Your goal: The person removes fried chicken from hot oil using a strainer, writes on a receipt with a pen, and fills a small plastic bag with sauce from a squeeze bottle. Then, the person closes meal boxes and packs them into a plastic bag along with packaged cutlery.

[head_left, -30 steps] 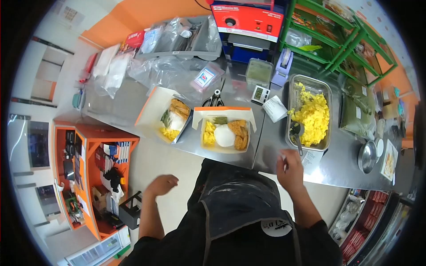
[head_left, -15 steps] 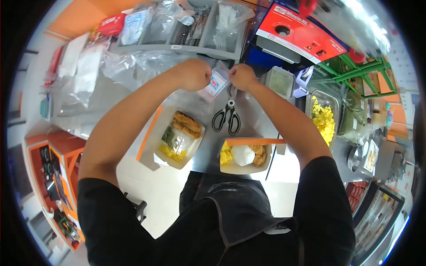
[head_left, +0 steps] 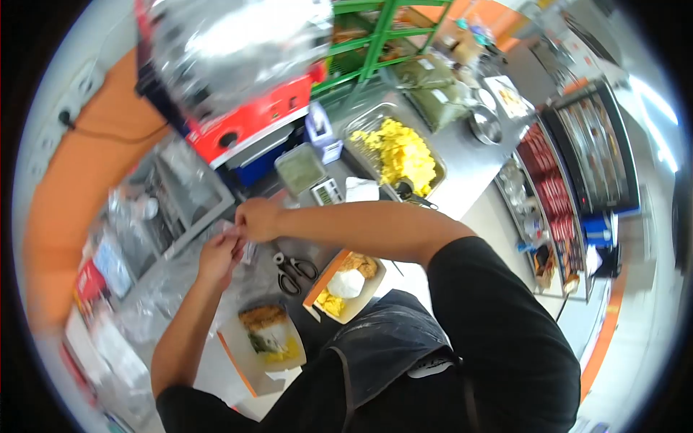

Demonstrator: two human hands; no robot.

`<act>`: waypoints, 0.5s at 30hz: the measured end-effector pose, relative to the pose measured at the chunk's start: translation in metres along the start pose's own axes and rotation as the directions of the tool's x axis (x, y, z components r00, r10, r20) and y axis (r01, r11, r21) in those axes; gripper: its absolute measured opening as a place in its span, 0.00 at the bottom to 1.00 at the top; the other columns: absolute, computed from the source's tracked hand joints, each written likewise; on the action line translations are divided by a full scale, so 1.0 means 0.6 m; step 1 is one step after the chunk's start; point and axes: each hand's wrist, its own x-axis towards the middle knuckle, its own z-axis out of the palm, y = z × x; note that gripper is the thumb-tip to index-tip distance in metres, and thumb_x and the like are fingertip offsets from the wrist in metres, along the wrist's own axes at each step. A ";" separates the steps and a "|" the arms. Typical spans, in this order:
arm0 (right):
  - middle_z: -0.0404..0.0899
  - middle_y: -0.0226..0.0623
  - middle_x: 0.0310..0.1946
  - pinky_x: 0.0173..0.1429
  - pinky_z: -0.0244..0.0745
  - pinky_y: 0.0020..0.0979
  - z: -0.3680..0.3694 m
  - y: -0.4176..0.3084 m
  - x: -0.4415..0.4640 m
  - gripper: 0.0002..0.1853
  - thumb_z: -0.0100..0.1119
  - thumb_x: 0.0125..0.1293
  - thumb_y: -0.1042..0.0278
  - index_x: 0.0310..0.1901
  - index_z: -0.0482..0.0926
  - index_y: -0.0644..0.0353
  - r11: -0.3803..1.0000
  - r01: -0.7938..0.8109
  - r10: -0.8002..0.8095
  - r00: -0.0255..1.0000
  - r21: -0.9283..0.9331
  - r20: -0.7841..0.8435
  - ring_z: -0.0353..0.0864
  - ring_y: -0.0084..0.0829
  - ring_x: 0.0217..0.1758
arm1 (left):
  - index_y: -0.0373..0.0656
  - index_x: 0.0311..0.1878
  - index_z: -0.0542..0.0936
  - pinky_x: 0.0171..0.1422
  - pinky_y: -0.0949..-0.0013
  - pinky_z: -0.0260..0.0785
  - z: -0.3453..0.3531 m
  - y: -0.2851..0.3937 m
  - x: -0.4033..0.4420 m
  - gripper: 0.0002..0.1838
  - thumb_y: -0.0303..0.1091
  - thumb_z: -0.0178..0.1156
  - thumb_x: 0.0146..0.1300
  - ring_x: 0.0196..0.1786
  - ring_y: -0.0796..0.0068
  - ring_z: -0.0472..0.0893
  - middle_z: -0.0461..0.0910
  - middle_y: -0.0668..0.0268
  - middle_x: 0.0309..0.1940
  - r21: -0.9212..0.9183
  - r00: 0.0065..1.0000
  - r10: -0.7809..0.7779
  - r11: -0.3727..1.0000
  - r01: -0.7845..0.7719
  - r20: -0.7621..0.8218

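Note:
My left hand (head_left: 219, 258) and my right hand (head_left: 260, 219) meet above the steel table, fingers pinched together. Between them is a small clear plastic packet (head_left: 249, 252) with a printed label, mostly hidden by the fingers. Black-handled scissors (head_left: 286, 268) lie just beside it. Closer to my body sit two open paper food boxes with orange lids. The left box (head_left: 242, 366) holds fried chicken, white rice, something green and yellow egg. In the right box (head_left: 326, 278) are white rice, fried chicken and yellow egg.
A clear tray (head_left: 442, 170) of scrambled egg (head_left: 406, 155) stands right of my hands, near a lidded container (head_left: 300, 169) and a small digital timer (head_left: 327, 193). Beyond are a red machine (head_left: 249, 123), a green rack (head_left: 375, 43) and a grey cutlery organiser (head_left: 195, 229).
The view has swung to the right, so the table appears rotated. My hands have come together, and the packet that showed between them is now mostly covered.

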 end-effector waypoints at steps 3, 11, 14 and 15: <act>0.85 0.50 0.34 0.44 0.79 0.43 -0.032 -0.012 0.007 0.14 0.68 0.55 0.57 0.34 0.87 0.61 1.000 -0.013 0.011 0.992 0.009 0.125 0.85 0.47 0.39 | 0.45 0.48 0.79 0.46 0.75 0.70 -0.020 0.000 0.004 0.09 0.37 0.56 0.71 0.44 0.80 0.81 0.82 0.72 0.40 0.006 0.997 -0.002 1.000 0.002 0.081; 0.84 0.52 0.30 0.44 0.80 0.44 -0.043 -0.080 -0.014 0.13 0.67 0.54 0.59 0.31 0.87 0.62 0.981 -0.078 0.119 0.966 -0.180 0.229 0.86 0.50 0.39 | 0.44 0.48 0.79 0.46 0.73 0.70 -0.014 0.006 -0.025 0.10 0.38 0.58 0.70 0.41 0.80 0.81 0.82 0.73 0.40 0.085 1.000 0.010 0.996 -0.010 0.003; 0.84 0.53 0.30 0.44 0.80 0.44 -0.053 -0.086 -0.011 0.14 0.65 0.53 0.58 0.30 0.86 0.63 0.995 0.003 0.026 0.956 -0.096 0.292 0.86 0.51 0.39 | 0.44 0.49 0.80 0.43 0.77 0.69 -0.029 -0.005 -0.019 0.11 0.38 0.59 0.70 0.39 0.82 0.80 0.83 0.73 0.40 0.061 0.995 0.058 0.996 -0.064 0.083; 0.84 0.54 0.29 0.44 0.80 0.44 -0.051 -0.081 -0.007 0.14 0.64 0.54 0.59 0.29 0.86 0.63 0.993 0.022 0.014 0.956 -0.118 0.292 0.85 0.52 0.38 | 0.44 0.49 0.80 0.41 0.79 0.68 -0.029 -0.005 -0.021 0.10 0.37 0.60 0.69 0.38 0.83 0.80 0.83 0.74 0.39 0.051 0.998 0.041 0.998 -0.043 0.046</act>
